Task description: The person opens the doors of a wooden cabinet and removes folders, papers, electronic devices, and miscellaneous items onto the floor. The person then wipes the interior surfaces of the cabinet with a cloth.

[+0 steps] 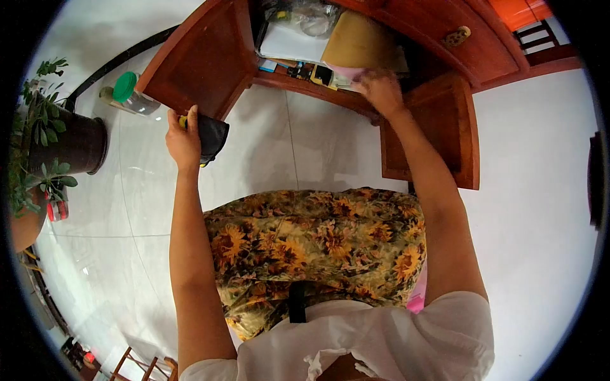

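Observation:
My left hand (183,138) grips a black pouch-like item with yellow edges (213,136), held beside the open left door (202,54) of a reddish-brown wooden cabinet. My right hand (382,93) is inside the cabinet at its front edge, slightly blurred. Its fingers are curled at a pinkish-white paper (346,72), and what they pinch is hidden. A brown envelope (359,41) lies just beyond these fingers. Left of it are white papers (295,41) and a clear plastic bag (314,19). Small black and yellow items (321,75) sit along the shelf's front.
The right cabinet door (432,133) hangs open below my right forearm. A jar with a green lid (126,87) stands on the tiled floor (267,146) behind the left door. Potted plants (67,143) are at the far left. A wooden stool (143,367) shows at the lower left.

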A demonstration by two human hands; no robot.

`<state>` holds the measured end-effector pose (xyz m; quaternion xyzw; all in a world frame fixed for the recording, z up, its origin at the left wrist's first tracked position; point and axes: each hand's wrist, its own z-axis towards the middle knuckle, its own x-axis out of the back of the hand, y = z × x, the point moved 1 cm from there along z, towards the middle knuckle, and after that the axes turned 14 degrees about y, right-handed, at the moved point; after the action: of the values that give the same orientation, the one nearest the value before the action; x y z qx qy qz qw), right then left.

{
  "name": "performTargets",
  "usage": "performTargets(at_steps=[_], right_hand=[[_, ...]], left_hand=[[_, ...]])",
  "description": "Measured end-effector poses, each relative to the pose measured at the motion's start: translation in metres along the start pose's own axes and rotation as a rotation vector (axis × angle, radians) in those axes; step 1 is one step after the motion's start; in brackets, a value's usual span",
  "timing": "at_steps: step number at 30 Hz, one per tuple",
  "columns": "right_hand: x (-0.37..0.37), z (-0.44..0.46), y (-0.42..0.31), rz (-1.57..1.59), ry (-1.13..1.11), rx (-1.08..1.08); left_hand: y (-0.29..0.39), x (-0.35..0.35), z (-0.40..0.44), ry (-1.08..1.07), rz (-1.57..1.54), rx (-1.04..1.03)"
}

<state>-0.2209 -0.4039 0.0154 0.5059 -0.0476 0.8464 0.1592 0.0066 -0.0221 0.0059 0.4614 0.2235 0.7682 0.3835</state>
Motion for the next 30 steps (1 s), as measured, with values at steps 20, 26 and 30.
performTargets(at_steps=[20, 26, 30], right_hand=[[-0.073, 0.039, -0.058, -0.103, 0.104, 0.396], [-0.093, 0.05, -0.07, -0.311, 0.121, 0.198], [-0.103, 0.073, -0.061, -0.314, 0.191, 0.253]], left_hand=[[-0.003, -0.007, 0.001, -0.002, 0.068, 0.011], [-0.007, -0.011, 0.003, 0.027, -0.026, -0.014], [-0.006, -0.012, 0.003, 0.049, -0.049, -0.018]])
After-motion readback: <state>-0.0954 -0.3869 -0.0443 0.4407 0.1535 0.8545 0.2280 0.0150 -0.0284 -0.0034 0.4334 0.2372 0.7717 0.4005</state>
